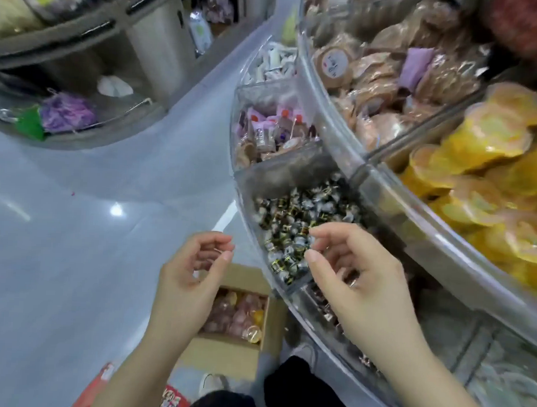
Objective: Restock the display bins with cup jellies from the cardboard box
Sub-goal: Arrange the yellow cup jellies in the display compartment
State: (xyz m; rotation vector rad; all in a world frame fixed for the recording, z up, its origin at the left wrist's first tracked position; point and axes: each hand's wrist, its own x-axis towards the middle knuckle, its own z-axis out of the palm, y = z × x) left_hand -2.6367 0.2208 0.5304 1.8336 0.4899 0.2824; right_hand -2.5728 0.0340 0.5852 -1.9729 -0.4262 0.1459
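The curved display stand (386, 191) carries clear bins along its outer edge; the upper tier holds yellow cup jellies (486, 171). The lower bin (252, 184) holds small dark wrapped sweets. The cardboard box (222, 353) sits open on the floor against the stand's base, with pink and yellow cup jellies (239, 317) inside. Both hands hover empty: the right hand (360, 270) over the lower bin's near corner, fingers loosely curled; the left hand (191, 277) above the box, likewise relaxed. Judged step: between loads. The next move calls for reaching down into the box and gathering jellies.
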